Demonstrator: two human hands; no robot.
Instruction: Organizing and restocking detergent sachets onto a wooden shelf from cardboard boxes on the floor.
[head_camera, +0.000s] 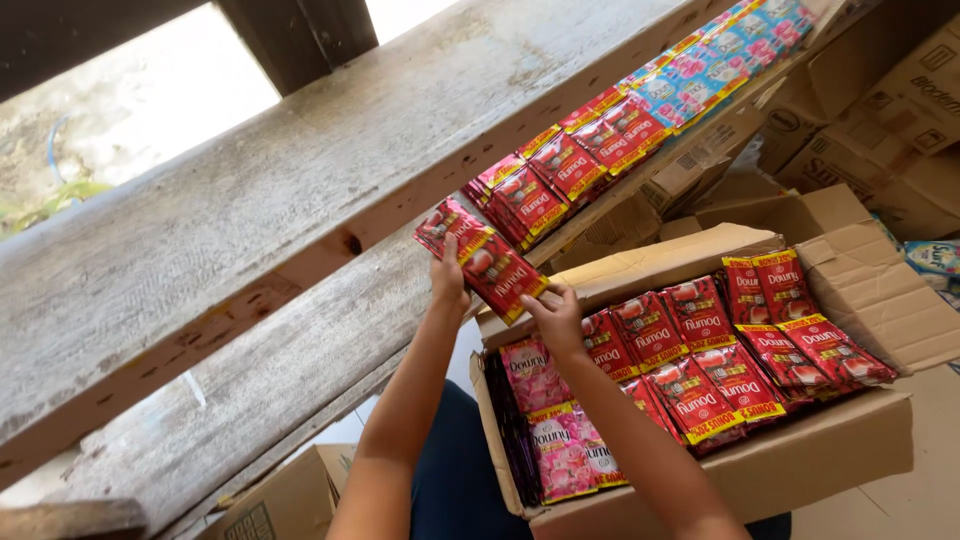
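Both my hands hold a strip of red sachets (480, 258) against a weathered wooden shelf (300, 330). My left hand (449, 277) grips the strip's upper left part and my right hand (556, 315) grips its lower right end. Just beyond the strip, more red sachet strips (560, 170) lie in a row along the shelf, followed by blue and pink ones (715, 55). Under my forearms stands an open cardboard box (800, 455) filled with red sachets (720, 360) and pink sachets (555, 440).
A broad grey wooden beam (250, 190) runs diagonally above the shelf. Several cardboard boxes (880, 120) are stacked at the upper right. Another box (285, 500) sits at the lower left. A pale tiled floor (900, 500) shows at the lower right.
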